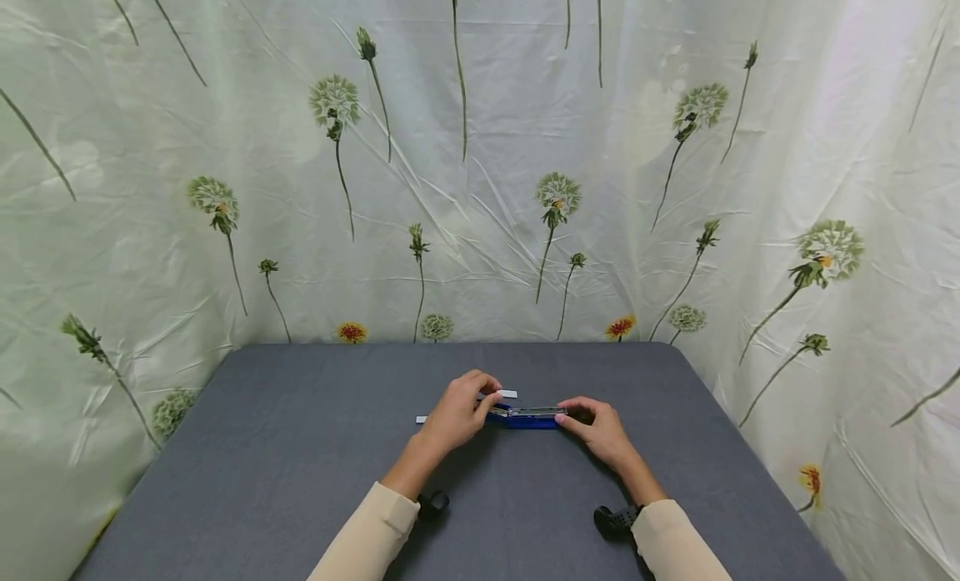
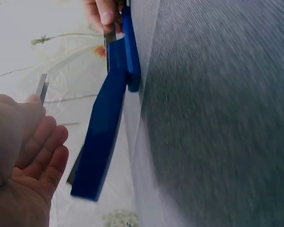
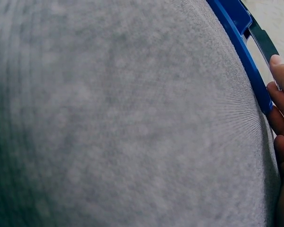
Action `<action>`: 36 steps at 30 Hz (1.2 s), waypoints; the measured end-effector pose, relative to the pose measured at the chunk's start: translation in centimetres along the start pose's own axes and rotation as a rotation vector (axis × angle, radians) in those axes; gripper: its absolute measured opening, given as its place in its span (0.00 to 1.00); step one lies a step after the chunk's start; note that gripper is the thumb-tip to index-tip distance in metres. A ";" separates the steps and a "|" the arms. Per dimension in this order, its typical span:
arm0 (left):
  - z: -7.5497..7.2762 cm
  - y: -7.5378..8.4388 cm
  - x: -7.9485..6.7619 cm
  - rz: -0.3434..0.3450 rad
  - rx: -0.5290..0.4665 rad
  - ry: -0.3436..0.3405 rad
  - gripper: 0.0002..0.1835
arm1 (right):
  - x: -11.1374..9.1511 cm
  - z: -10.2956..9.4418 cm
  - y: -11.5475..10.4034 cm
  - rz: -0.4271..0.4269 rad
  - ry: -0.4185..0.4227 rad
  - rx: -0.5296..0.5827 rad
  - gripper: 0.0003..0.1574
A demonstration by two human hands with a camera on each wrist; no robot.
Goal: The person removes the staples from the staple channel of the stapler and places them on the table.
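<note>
A blue plastic case [image 1: 534, 423] sits low at the table's middle, its left part tilted up at an angle in the left wrist view. A dark, flat strip [image 3: 263, 41] stands just above its blue edge. My right hand [image 1: 596, 433] grips the case's right end, with the thumb [image 3: 283, 71] on the strip and other fingers against the blue edge. My left hand [image 1: 456, 410] is at the case's left end. In the left wrist view it pinches a small, thin grey piece [image 2: 43, 88], apart from the blue part [image 2: 100, 137]; its exact kind is unclear.
A white flat piece [image 1: 509, 393] lies behind the case, and another white piece [image 1: 421, 419] lies left of my left hand. The grey tabletop [image 1: 300, 481] ends at a flower-printed curtain [image 1: 480, 189].
</note>
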State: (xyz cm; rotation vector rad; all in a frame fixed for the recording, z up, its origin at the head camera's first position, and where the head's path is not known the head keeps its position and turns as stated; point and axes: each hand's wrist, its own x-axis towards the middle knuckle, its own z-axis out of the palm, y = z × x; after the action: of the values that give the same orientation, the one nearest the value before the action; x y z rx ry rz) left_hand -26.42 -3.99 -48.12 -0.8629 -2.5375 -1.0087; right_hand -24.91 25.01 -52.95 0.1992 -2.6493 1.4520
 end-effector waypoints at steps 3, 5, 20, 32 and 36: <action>-0.4 -0.5 -0.4 0.002 0.006 0.025 0.06 | 0.0 0.0 0.0 -0.002 -0.002 0.000 0.16; -0.8 -0.8 -0.6 -0.003 0.006 0.036 0.06 | 0.0 0.0 0.0 -0.003 -0.001 -0.001 0.16; -4.2 -4.2 -2.6 -0.045 -0.040 0.078 0.04 | -0.3 0.0 -0.2 -0.010 0.014 0.011 0.16; -6.9 -6.8 -4.9 -0.128 -0.027 0.092 0.07 | -0.3 0.1 -0.1 -0.018 0.020 0.025 0.16; -7.5 -7.5 -5.5 -0.126 -0.003 0.104 0.07 | -0.1 0.1 0.1 -0.020 0.019 0.019 0.15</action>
State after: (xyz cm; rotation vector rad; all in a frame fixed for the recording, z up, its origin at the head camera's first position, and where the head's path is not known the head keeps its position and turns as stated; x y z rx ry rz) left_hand -26.51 -15.85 -49.17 -0.6396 -2.5286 -1.0661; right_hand -24.82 24.98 -53.06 0.2121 -2.6120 1.4664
